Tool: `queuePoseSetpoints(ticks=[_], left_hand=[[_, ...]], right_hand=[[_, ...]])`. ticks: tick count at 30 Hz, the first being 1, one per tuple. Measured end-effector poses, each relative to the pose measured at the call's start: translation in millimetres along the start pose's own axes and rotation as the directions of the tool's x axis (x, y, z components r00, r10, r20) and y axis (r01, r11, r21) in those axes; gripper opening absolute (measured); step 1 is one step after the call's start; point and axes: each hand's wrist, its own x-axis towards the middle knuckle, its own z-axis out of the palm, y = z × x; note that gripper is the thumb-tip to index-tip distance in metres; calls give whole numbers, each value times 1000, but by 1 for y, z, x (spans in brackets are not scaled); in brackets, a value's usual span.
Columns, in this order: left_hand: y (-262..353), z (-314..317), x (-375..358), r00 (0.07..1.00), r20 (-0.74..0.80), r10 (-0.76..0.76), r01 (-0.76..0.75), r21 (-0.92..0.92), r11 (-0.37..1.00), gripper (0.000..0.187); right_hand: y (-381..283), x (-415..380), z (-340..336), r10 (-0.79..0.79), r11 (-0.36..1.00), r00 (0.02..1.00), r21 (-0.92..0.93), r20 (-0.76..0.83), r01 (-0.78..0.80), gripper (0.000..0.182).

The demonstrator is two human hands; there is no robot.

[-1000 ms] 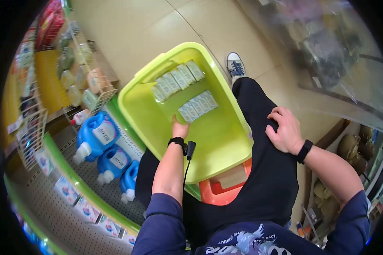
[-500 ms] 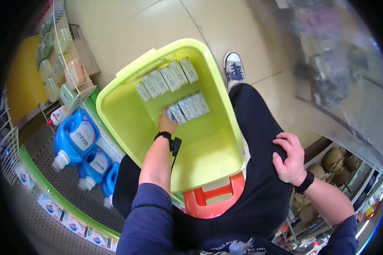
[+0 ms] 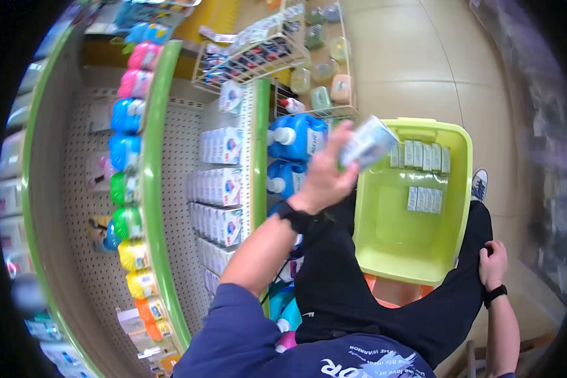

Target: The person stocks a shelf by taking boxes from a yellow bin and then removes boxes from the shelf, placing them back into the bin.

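My left hand [image 3: 326, 169] is raised over the left rim of a lime-green plastic bin [image 3: 412, 252], its fingers closed on a small white box [image 3: 368, 143] with blue print, tilted and blurred by motion. Inside the bin, a back row of small boxes [image 3: 427, 157] stands against the far wall. A shorter row of similar boxes [image 3: 424, 200] sits nearer the middle. On my right thigh rests my right hand [image 3: 492, 264], holding nothing, with its fingers laid over the knee and partly hidden.
White boxes [image 3: 223, 186] are stacked on a pegboard shelf to the left, behind a green shelf edge [image 3: 258, 189]. Blue detergent jugs [image 3: 299, 138] stand between shelf and bin. Colourful bottles [image 3: 127, 154] line another shelf. Wire baskets [image 3: 258, 57] hang ahead. An orange stool [image 3: 397, 291] shows below me.
My left hand has come up out of the bin with one box from the nearer row and moved left. My view has turned toward the shelves. My right hand stays on my leg.
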Motion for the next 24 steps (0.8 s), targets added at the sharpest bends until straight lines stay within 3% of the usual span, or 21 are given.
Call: queuePoseSetpoints(ticks=[1, 2, 3, 4, 5, 7, 9, 11, 12, 16, 17, 19, 21, 23, 24], left_hand=[[11, -35, -1, 995, -80, 57, -45, 140, 989, 52], [15, -65, -8, 983, -178, -35, 49, 79, 996, 53], [15, -93, -15, 960, -278, -24, 72, 167, 983, 52], [14, -119, -21, 923, -365, -121, 165, 93, 982, 50], [2, -147, -26, 885, -461, -72, 134, 104, 985, 44], [-22, -194, -44, 780, -608, -147, 259, 100, 961, 43], [-72, -241, -66, 704, -710, -22, 447, 420, 790, 41], [-100, -271, -76, 610, -784, -116, 633, 394, 667, 41], [-114, -283, -79, 608, -784, -125, 632, 383, 674, 41], [-179, -314, -85, 469, -837, -282, 859, 357, 368, 40], [-198, -318, -89, 515, -815, -264, 793, 337, 508, 39], [-221, -326, -90, 490, -752, -441, 799, 186, 571, 41], [-231, -329, -88, 477, -688, -547, 811, 103, 576, 43], [-236, -330, -86, 451, -487, -748, 792, -168, 587, 43], [-235, -332, -86, 450, -486, -750, 795, -164, 583, 43]], right_hand=[[-3, -2, -1, -20, 1000, 1000, 5, -17, 20, 18], [-6, -3, 0, -4, 1000, 1000, -22, -6, 4, 18], [-8, -3, 2, 17, 999, 1000, -50, 7, -16, 18], [-10, -4, 3, 4, 999, 1000, -46, -5, -5, 18], [-12, -5, 4, 8, 998, 1000, -66, -8, -9, 18], [-13, -6, 5, 12, 996, 1000, -92, -17, -14, 19], [-15, -7, 6, 11, 994, 999, -108, -33, -15, 20], [-21, -6, 3, 20, 991, 1000, -129, -17, -22, 20], [-23, -4, 2, 30, 990, 1000, -138, 3, -30, 20], [-25, 2, 2, 7, 984, 1000, -180, 11, -5, 20], [-27, 4, 1, 6, 985, 1000, -174, 23, -2, 20], [-32, 8, 0, 10, 984, 999, -176, 45, -2, 20], [-37, 11, -1, -8, 983, 999, -183, 50, 17, 20], [-36, 15, 0, -11, 984, 998, -177, 63, 22, 21], [-36, 17, 0, -22, 986, 998, -166, 61, 32, 21]])
